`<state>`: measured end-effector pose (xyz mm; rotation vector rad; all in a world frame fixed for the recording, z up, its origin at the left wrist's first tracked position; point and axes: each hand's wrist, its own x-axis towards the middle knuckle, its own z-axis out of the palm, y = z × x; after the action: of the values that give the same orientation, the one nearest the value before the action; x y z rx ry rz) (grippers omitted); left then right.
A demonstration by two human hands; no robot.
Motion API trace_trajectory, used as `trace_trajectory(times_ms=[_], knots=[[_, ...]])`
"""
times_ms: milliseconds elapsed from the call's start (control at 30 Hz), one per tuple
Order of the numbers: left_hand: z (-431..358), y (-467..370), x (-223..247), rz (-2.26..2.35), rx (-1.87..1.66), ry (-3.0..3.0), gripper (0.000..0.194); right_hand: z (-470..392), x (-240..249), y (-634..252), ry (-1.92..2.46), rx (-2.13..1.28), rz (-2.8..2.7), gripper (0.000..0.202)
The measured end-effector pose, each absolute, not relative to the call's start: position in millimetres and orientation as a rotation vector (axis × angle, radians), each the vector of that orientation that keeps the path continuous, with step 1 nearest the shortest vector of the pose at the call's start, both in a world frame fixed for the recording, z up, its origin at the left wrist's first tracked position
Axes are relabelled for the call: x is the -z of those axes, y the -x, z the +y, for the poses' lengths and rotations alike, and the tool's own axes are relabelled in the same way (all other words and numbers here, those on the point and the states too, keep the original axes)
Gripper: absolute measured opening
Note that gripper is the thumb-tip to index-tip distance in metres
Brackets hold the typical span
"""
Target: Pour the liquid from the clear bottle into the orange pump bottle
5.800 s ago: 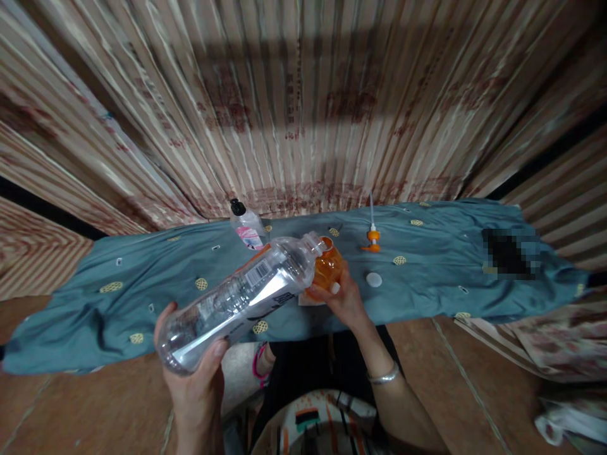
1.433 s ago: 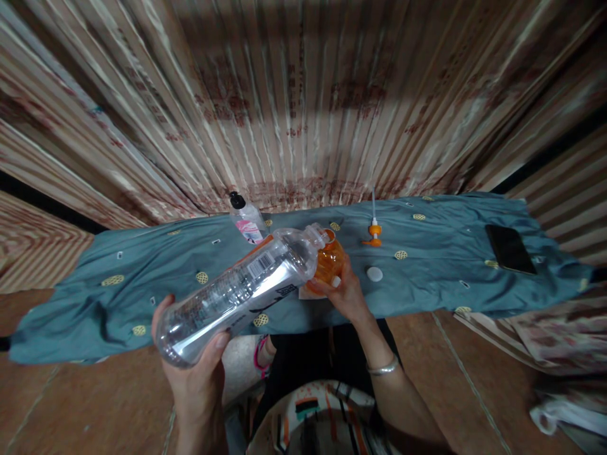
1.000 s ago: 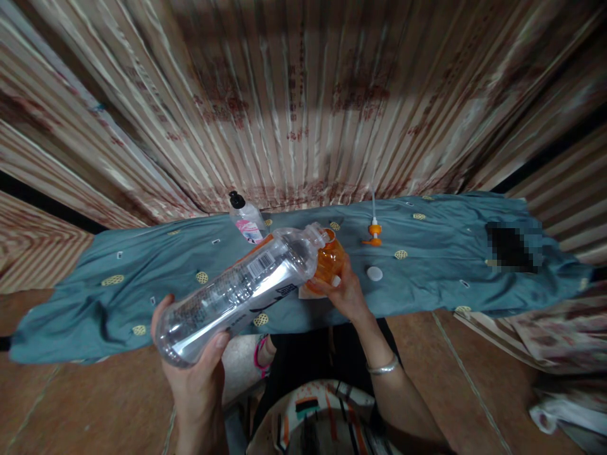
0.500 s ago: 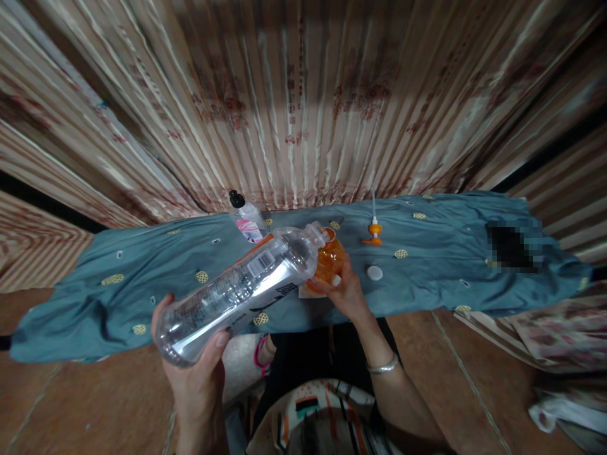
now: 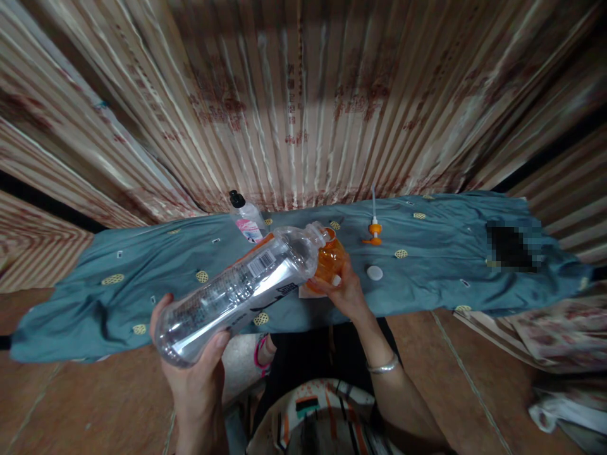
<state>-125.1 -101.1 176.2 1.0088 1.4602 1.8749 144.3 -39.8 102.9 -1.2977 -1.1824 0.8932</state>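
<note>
My left hand [image 5: 196, 354] is wrapped round the base of a large clear plastic bottle [image 5: 237, 294] with a printed label and barcode. The bottle lies tilted, its uncapped neck at the mouth of an orange bottle [image 5: 331, 258]. Round the orange bottle's side closes my right hand [image 5: 347, 287]; the big bottle hides part of it. How much liquid is in either one I cannot tell. On the cloth to the right lie an orange pump head [image 5: 375, 233] with a thin tube and a round white cap [image 5: 374, 273].
A clear bottle with a black pump top [image 5: 248, 220] stands at the back left. Blue-green cloth [image 5: 436, 265] covers the narrow table. Behind it hangs a striped curtain [image 5: 294, 114]. A blurred dark patch [image 5: 515, 246] is at the right end.
</note>
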Motion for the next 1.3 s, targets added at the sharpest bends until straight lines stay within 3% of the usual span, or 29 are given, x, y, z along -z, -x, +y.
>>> trace_trajectory(times_ms=[1300], knots=[[-103.2,122.8,-176.7,1.432,-1.882,-0.977,0.107,-39.0,-97.0,-147.6,1.31,-0.861,-1.218,0.083]])
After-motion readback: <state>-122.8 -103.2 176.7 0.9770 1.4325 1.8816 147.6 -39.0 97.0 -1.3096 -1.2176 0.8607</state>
